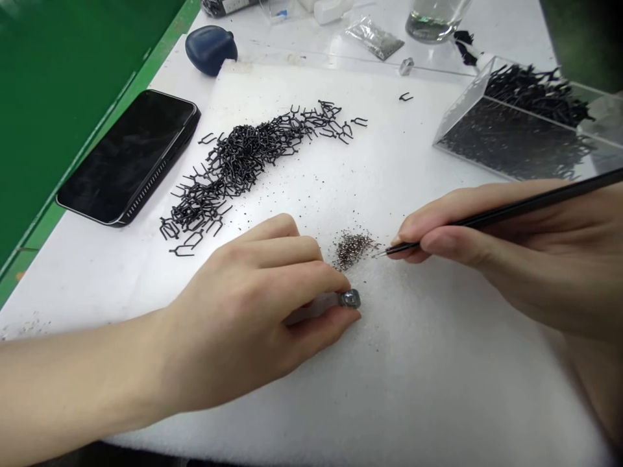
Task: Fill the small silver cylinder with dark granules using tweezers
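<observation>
Left fingers (311,279): closed in a pinch, thumb below and index finger above, on a small object (350,298), shiny grey at the end exposed between the fingertips. Right fingers (452,245): closed on a slender black tool (511,206), fine metallic tip directed toward the left fingers. Between both sets of fingers, just beyond the gripped object: small heap of tiny metallic bits (353,250), near the tool tip; contact between tip and bits not determinable. Beyond the left fingers: elongated pile of black forked pieces (243,155). Farther left, past that pile: dark-screened phone (129,155). Beyond the right fingers: clear box (464,107) holding black pieces, plus, well apart, a lone forked piece (405,97). Beneath both sets of fingers: white sheet (438,389), laid on a white desk (73,272).
</observation>
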Demonstrator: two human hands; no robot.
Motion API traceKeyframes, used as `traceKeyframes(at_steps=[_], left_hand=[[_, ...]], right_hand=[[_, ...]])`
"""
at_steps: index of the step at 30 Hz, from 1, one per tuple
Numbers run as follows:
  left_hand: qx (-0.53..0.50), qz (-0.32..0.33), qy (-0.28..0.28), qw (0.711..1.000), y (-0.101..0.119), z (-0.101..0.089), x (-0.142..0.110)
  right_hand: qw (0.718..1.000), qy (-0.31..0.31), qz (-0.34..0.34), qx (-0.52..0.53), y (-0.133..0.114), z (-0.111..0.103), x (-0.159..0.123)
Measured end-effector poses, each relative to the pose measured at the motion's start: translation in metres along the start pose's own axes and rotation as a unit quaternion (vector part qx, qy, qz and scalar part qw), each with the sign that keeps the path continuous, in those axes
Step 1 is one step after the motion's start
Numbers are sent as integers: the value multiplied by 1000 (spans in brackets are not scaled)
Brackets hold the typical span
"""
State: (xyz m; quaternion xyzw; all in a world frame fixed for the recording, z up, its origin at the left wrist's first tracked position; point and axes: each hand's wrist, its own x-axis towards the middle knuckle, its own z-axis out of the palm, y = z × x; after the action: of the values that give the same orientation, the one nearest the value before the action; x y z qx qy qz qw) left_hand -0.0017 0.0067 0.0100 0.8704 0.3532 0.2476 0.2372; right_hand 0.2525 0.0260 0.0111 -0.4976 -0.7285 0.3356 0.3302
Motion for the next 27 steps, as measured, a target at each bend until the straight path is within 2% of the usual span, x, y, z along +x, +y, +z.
traceKeyframes(at_steps=[6,8,13,27], left_hand=[[-9,8,-4,1000,-2,0,1],[-13,9,-4,1000,-2,1,1],[-6,10,-6,1000,0,1,-1],[8,18,1,1000,0,4,1]], right_hand=[[994,-98,-18,49,-5,5,-6],[991,-113,-25,60,-5,7,-7],[990,-114,-56,56,-3,8,-9],[991,-117,-47,51,-4,7,-7]])
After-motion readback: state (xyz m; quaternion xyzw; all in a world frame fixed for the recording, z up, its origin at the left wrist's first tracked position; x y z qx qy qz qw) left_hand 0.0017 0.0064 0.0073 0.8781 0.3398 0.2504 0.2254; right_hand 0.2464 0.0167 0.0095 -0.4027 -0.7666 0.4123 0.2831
